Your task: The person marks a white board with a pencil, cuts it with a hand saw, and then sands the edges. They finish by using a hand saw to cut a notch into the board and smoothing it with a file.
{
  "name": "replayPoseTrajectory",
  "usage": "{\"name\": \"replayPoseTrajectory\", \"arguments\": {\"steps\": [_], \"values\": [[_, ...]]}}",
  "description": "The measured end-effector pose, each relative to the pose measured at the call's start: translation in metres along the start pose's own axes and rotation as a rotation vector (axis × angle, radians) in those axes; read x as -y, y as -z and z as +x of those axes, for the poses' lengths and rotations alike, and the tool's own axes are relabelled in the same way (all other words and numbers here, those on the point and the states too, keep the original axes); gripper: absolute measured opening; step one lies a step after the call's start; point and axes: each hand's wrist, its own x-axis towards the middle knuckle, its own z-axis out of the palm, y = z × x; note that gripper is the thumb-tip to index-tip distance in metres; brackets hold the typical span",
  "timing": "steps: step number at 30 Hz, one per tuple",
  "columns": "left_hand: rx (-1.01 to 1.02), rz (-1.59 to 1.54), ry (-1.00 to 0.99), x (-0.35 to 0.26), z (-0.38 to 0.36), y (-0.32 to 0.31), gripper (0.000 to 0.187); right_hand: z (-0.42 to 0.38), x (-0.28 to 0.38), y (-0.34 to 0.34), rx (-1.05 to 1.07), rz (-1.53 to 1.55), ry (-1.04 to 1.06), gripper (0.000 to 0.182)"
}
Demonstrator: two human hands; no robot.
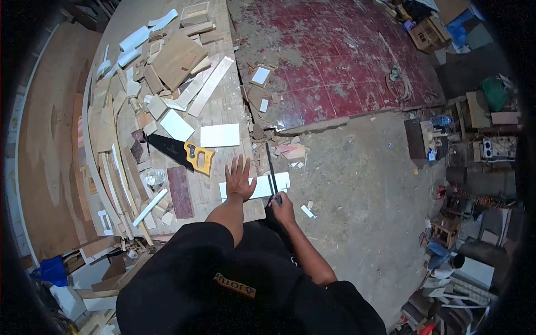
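A narrow white board [258,188] lies across the right edge of the wooden workbench [215,159], its right end sticking out past the edge. My left hand [240,181] rests flat on the board, fingers spread and pointing forward. Closed round the near end of a long, thin dark saw [271,167], my right hand [280,205] is just beyond the bench edge. The saw crosses over the board close to my left hand and points away from me. A yellow-handled handsaw [199,158] lies left of my left hand, beside a white rectangular panel [220,135].
Wood offcuts [178,58] are heaped at the bench's far left. A dark red board [181,192] and a clear plastic-looking item [155,177] lie nearer. Scraps litter the concrete floor [346,190] below a raised red-tiled floor [329,61]. Clutter lines the right side.
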Motion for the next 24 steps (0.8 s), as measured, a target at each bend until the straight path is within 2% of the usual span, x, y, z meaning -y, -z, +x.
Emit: {"name": "replayPoseTrajectory", "arguments": {"steps": [2, 4, 5, 8, 10, 12, 13, 15, 16, 18, 22, 24], "values": [[-0.028, -0.03, -0.01, 0.0, -0.002, 0.004, 0.08, -0.007, 0.021, -0.009, -0.008, -0.001, 0.045, 0.014], [-0.05, -0.034, -0.03, 0.002, -0.004, 0.003, 0.081, -0.002, 0.011, -0.022, 0.178, 0.486, -0.313, 0.01], [-0.049, -0.043, -0.034, 0.004, -0.004, 0.003, 0.081, 0.001, 0.006, -0.027, 0.191, 0.578, -0.353, 0.012], [-0.042, -0.055, -0.052, 0.0, -0.005, 0.006, 0.081, -0.005, 0.005, -0.032, 0.148, 0.708, -0.402, 0.016], [0.036, -0.002, -0.012, -0.002, -0.005, 0.01, 0.082, -0.006, -0.004, -0.036, 0.162, 0.745, -0.388, 0.018], [0.042, 0.046, -0.016, -0.006, -0.004, 0.013, 0.081, -0.003, -0.01, -0.041, 0.134, 0.285, -0.279, 0.023], [0.056, 0.088, -0.007, -0.008, -0.006, 0.013, 0.081, -0.007, -0.013, -0.044, 0.127, 0.289, -0.28, 0.023], [0.051, 0.109, -0.019, -0.01, -0.005, 0.014, 0.081, -0.013, -0.018, -0.051, -0.165, -0.247, 0.288, 0.023], [0.049, 0.128, -0.022, -0.009, -0.005, 0.011, 0.08, -0.019, -0.003, -0.05, -0.171, -0.247, 0.284, 0.023], [0.025, 0.093, -0.033, -0.004, -0.007, 0.005, 0.079, -0.029, 0.019, -0.05, -0.075, -0.354, 0.072, 0.027], [-0.042, 0.005, -0.03, 0.0, 0.002, -0.006, 0.08, -0.037, 0.03, -0.058, -0.04, -0.445, -0.015, 0.025], [-0.021, 0.027, -0.025, 0.002, 0.003, -0.008, 0.081, -0.042, 0.031, -0.059, -0.02, -0.433, -0.018, 0.035]]}}
